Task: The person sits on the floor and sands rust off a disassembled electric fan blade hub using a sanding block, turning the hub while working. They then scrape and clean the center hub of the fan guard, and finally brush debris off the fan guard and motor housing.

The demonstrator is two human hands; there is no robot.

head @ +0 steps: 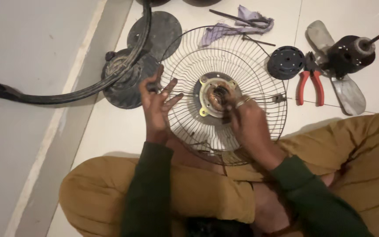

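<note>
Right hand (246, 120) sits on the round copper-wound motor hub (216, 94) at the centre of the wire fan guard (259, 66), fingers curled around it. Left hand (156, 103), just left of the hub over the guard's left rim, pinches a small dark part (153, 86), other fingers spread.

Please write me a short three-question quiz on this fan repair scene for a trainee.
1. True or false: the pliers with red handles are held in the right hand.
2. Which part does the right hand touch? A) the motor hub at the centre of the wire fan guard B) the fan blade C) the purple cloth
3. On which side of the guard does the curved black stand lie in the picture?

Key: 1. False, they lie on the floor beside the black round cover. 2. A. 3. Left, beyond the left hand.
</note>
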